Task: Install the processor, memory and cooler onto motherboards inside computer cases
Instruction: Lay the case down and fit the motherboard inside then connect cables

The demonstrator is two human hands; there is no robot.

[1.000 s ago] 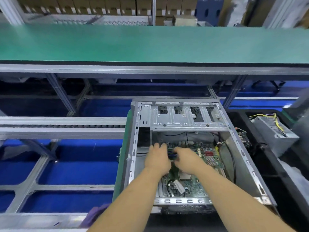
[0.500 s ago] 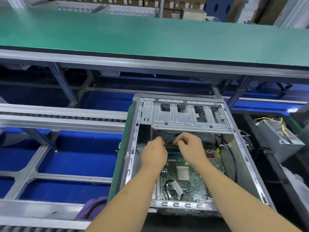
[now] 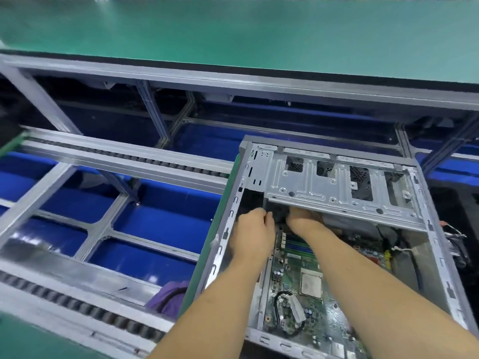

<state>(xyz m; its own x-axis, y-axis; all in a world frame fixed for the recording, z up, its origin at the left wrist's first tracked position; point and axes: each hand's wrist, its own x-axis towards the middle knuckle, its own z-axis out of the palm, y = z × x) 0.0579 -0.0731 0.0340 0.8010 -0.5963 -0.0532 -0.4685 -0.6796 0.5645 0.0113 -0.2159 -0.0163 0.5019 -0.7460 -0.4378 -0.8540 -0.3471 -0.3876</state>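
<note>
An open grey computer case [image 3: 233,203] lies on the line with a green motherboard [image 3: 290,301] inside. A square processor [image 3: 311,282] sits in its socket, and blue and green memory slots [image 3: 298,246] lie behind it. My left hand [image 3: 252,234] is at the slots' far left end with curled fingers. My right hand [image 3: 303,221] reaches under the metal drive bay bracket [image 3: 337,187], so its fingers are hidden. What either hand holds cannot be made out.
A wide green bench top [image 3: 233,35] runs across the back. Roller conveyor rails [image 3: 124,156] and an aluminium frame over blue trays [image 3: 160,224] lie to the left. Purple cloth [image 3: 171,296] sits by the case's near left corner. Loose cables [image 3: 456,239] hang at the case's right.
Both hands have moved from the memory slots farther back, to the edge under the drive bay bracket. The camera has swung left and closer, so the case now sits at right.
</note>
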